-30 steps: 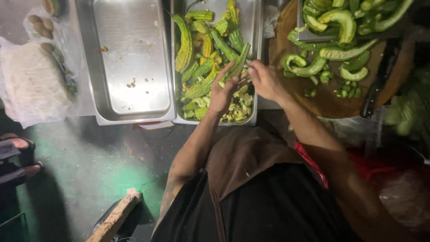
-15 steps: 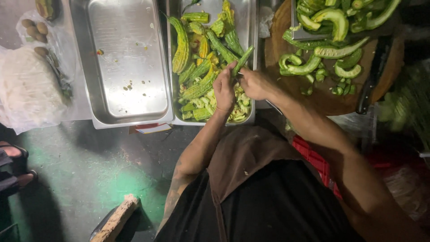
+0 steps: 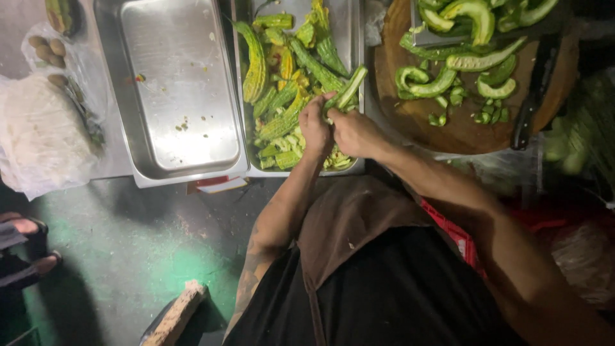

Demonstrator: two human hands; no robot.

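Centre frame: left hand [image 3: 316, 125] and right hand [image 3: 353, 131] now lifted slightly, fingers closed around a bitter gourd half [image 3: 344, 91] | above the gourd-filled steel tray [image 3: 356, 38] | scooping appears underway.

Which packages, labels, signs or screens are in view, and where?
Clear plastic bag: far left, beside the empty steel tray; crumpled, whitish, holds something pale.
Red and white card or label: under the tray's near edge, flat, partly hidden.
Red patterned package: by the person's right arm, mostly covered.
No signs or screens.
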